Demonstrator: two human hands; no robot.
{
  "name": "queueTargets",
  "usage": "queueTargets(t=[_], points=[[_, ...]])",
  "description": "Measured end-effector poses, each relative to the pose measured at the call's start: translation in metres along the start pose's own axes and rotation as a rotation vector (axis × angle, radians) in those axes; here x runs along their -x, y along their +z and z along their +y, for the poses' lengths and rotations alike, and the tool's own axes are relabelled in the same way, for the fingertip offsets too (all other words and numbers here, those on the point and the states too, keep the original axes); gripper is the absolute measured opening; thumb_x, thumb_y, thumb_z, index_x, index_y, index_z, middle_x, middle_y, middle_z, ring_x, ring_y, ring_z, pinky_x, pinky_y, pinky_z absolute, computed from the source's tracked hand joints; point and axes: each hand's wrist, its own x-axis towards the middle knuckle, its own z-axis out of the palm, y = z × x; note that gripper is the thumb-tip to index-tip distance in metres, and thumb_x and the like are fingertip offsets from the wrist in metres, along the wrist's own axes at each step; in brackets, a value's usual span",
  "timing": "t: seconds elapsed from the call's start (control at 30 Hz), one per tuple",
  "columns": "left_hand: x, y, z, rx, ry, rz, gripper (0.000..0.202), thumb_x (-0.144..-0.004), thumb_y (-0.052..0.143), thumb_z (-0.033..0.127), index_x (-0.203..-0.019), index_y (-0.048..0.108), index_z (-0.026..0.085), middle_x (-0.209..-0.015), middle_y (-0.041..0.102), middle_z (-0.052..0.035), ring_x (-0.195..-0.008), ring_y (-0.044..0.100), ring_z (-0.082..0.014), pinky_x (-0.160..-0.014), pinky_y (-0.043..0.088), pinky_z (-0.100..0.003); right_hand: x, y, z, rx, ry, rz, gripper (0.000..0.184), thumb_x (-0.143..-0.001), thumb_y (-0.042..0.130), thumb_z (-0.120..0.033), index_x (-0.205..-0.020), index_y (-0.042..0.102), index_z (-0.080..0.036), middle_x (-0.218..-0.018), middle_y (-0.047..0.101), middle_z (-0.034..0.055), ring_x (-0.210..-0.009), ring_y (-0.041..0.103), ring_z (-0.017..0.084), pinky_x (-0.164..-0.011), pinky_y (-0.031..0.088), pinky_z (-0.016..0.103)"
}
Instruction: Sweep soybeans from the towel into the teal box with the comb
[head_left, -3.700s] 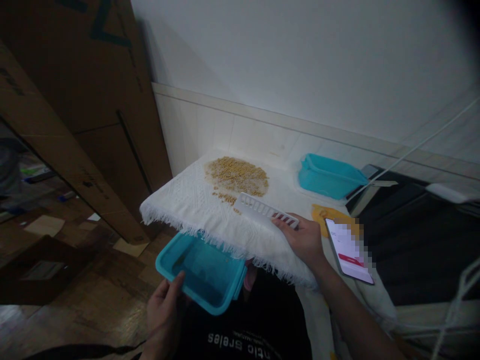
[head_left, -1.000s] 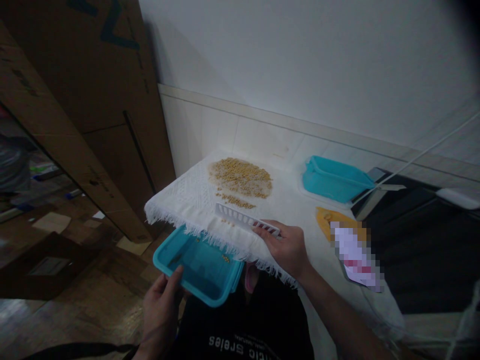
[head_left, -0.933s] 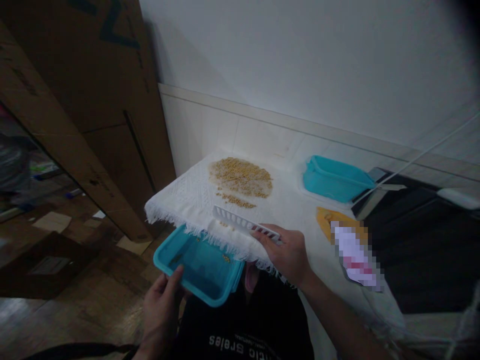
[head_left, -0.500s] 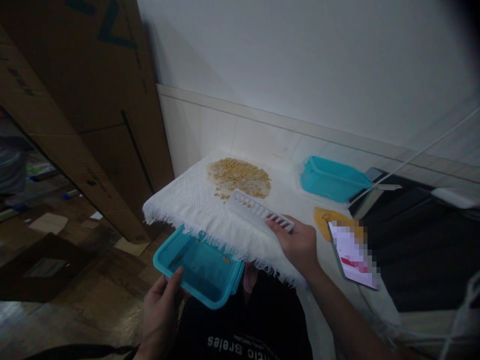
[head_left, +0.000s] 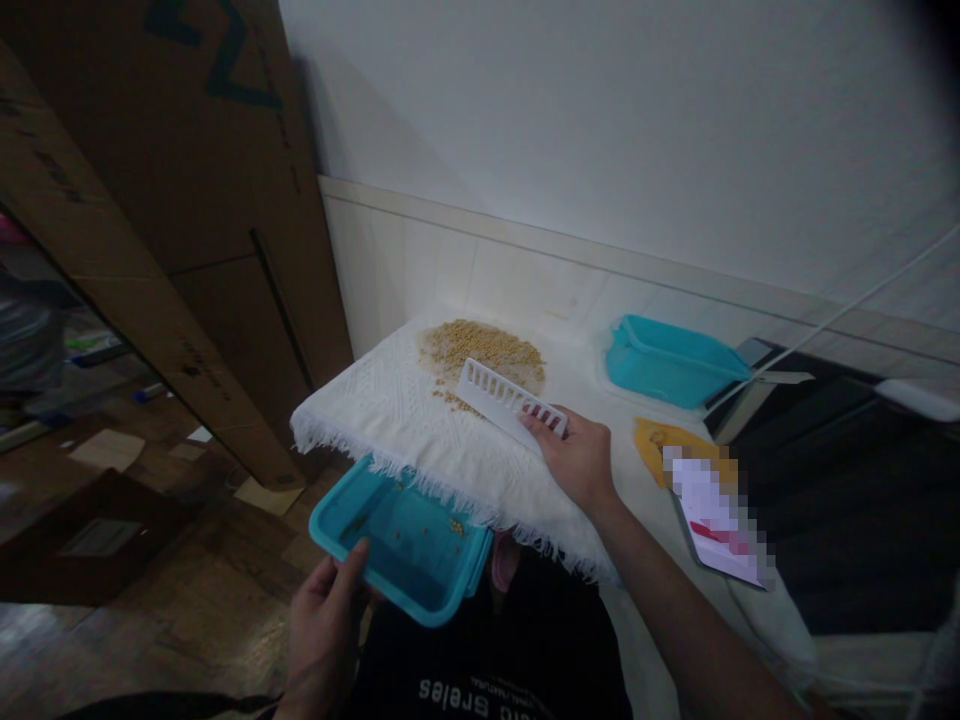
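Note:
My left hand grips the near rim of a teal plastic container, held just below the fringed edge of a white cloth. A few yellow beans lie inside the container. My right hand is closed on one end of a white slotted plastic scraper. The scraper's far end sits at the near edge of a pile of yellow beans on the cloth.
A second teal container stands at the back right of the table. An orange object and a phone lie right of my right hand. Large cardboard boxes lean at the left. A white cable crosses at the right.
My right hand has moved the scraper from the cloth's near edge back up to the bean pile. More beans now lie in the container my left hand holds.

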Motion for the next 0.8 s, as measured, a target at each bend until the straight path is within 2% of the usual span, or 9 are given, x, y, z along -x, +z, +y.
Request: queueTargets(t=[0.17,0.33,0.6,0.8], points=[[0.0,0.001,-0.001,0.004,0.005,0.02,0.044,-0.06,0.086,0.057,-0.069,0.07,0.017,-0.052,0.06,0.0011,-0.047,0.054,-0.0152,-0.047,0.044,-0.026,-0.003,-0.002,0.005,-0.013,0.003,-0.024,0.033,-0.085,0.067,-0.045,-0.088,0.081,-0.014,-0.061,0.071,0.0008,-0.051,0.058,0.013,-0.053,0.043,0.023],[-0.001,0.004,-0.001,0.066,-0.056,0.045,0.044,-0.058,0.088,0.055,-0.067,0.069,0.017,-0.051,0.059,0.0021,-0.045,0.051,-0.0135,-0.045,0.043,-0.025,0.001,-0.003,0.01,-0.034,0.019,-0.033,0.034,-0.085,0.068,-0.046,-0.087,0.081,-0.015,-0.058,0.068,-0.0009,-0.051,0.057,0.013,-0.051,0.041,0.022],[0.002,0.003,0.001,0.016,0.002,0.029,0.04,-0.062,0.086,0.053,-0.066,0.069,0.017,-0.05,0.058,0.002,-0.045,0.052,-0.0137,-0.045,0.043,-0.025,0.001,-0.002,0.009,-0.03,0.02,-0.029,0.034,-0.085,0.068,-0.046,-0.087,0.081,-0.014,-0.057,0.066,-0.0017,-0.05,0.056,0.012,-0.051,0.04,0.022],[0.0,0.002,-0.001,0.033,-0.006,0.02,0.04,-0.061,0.086,0.053,-0.067,0.07,0.017,-0.051,0.058,0.0014,-0.046,0.054,-0.015,-0.046,0.044,-0.027,-0.002,0.0,0.004,-0.015,0.021,-0.044,0.032,-0.085,0.067,-0.044,-0.083,0.079,-0.014,-0.058,0.067,-0.0007,-0.051,0.056,0.012,-0.052,0.041,0.023]])
